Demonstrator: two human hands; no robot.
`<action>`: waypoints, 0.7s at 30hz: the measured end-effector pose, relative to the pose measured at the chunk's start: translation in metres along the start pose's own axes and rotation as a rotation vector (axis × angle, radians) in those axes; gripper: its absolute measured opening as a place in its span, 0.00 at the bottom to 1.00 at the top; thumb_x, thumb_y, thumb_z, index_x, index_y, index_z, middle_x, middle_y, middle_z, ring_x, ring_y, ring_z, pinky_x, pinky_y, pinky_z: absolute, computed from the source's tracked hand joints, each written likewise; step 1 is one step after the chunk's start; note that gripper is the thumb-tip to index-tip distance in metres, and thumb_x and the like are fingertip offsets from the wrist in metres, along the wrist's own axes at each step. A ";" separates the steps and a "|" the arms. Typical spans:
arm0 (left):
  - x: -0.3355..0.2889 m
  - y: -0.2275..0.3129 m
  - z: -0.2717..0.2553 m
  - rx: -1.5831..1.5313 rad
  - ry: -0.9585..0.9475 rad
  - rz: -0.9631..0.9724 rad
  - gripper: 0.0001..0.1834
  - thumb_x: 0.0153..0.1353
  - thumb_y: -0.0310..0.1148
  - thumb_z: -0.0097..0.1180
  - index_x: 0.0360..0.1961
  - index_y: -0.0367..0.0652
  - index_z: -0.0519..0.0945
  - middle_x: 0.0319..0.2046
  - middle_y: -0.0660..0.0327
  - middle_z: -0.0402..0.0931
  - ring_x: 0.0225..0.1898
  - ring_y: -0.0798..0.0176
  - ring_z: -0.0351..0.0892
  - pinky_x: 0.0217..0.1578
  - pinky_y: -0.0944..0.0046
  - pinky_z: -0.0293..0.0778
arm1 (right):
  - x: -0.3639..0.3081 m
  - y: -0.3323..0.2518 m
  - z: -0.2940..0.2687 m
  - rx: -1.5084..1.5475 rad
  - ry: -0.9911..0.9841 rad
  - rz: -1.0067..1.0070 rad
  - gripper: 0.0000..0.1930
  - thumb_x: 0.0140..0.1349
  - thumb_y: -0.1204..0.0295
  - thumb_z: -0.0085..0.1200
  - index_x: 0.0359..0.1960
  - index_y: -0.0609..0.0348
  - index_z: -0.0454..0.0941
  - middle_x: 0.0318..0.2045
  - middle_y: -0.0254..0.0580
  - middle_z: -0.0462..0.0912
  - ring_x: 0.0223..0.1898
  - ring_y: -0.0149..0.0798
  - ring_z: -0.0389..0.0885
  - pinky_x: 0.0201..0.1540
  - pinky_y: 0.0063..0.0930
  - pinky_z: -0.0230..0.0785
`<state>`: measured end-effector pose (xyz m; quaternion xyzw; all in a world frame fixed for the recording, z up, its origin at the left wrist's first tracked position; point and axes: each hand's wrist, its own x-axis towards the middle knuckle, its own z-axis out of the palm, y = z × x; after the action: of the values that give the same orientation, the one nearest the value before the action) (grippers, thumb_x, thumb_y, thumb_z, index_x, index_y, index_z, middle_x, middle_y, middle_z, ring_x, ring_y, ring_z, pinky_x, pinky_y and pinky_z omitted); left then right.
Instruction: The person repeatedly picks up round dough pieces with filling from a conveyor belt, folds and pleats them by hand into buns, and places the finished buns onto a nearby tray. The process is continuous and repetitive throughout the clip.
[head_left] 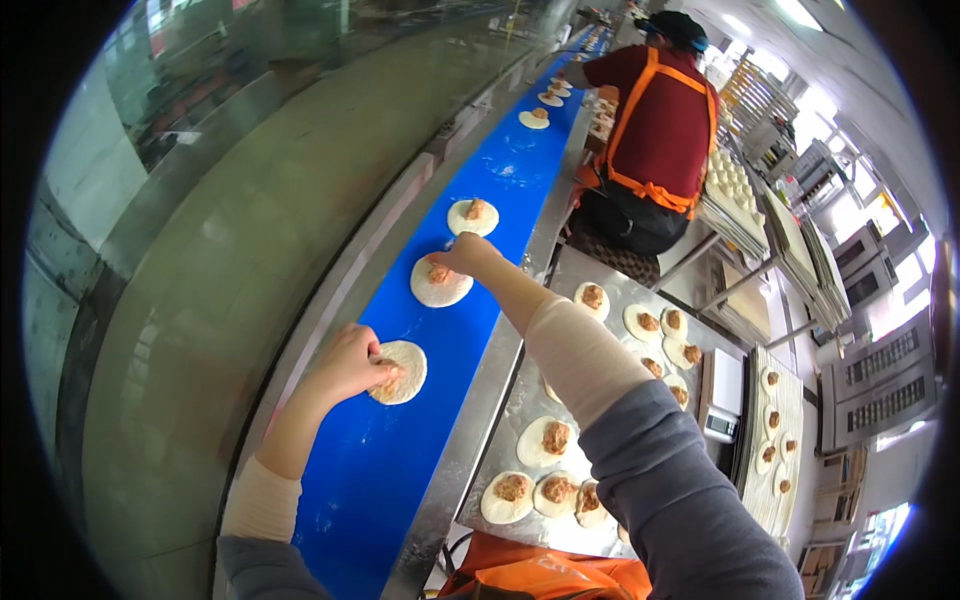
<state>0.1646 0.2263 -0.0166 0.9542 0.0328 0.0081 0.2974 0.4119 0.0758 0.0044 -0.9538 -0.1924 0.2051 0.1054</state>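
Where blue belt (400,470) runs, steel table (520,400)

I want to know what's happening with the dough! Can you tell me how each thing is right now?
Left hand: fingers resting on a dough round.
Nearest dough round: flat on the blue belt, filling hidden by the hand.
Right hand: stretched out, touching the second dough round.
Second dough round: flat, open, filling on top.
Third dough round: flat, open, filled, untouched.
Rounds on the metal table: open, filled.

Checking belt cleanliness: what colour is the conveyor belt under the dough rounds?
Bright blue conveyor belt, seen in the head view.
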 end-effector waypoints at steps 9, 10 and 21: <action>-0.057 -0.011 -0.002 -0.064 -0.106 0.105 0.20 0.49 0.31 0.71 0.33 0.39 0.69 0.29 0.62 0.68 0.31 0.65 0.69 0.32 0.61 0.70 | -0.103 -0.026 0.052 -0.100 0.277 -0.389 0.29 0.54 0.49 0.63 0.51 0.57 0.80 0.42 0.52 0.82 0.45 0.47 0.82 0.49 0.41 0.71; -0.060 0.018 -0.006 -0.173 -0.188 -0.161 0.21 0.49 0.29 0.70 0.35 0.39 0.68 0.30 0.62 0.67 0.32 0.64 0.69 0.33 0.60 0.70 | -0.109 -0.016 0.066 0.015 0.311 -0.471 0.24 0.53 0.54 0.63 0.46 0.57 0.79 0.40 0.49 0.82 0.43 0.47 0.82 0.47 0.41 0.72; -0.166 0.051 0.002 0.055 -0.087 -0.093 0.21 0.51 0.25 0.67 0.34 0.42 0.63 0.45 0.54 0.70 0.43 0.49 0.71 0.45 0.54 0.70 | -0.284 0.073 0.079 1.078 -0.019 -0.591 0.29 0.55 0.68 0.67 0.59 0.57 0.71 0.43 0.45 0.84 0.44 0.37 0.84 0.47 0.31 0.77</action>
<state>0.0017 0.1723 0.0114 0.9589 0.0646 -0.0482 0.2721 0.1623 -0.0969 0.0127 -0.6706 -0.3190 0.2440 0.6237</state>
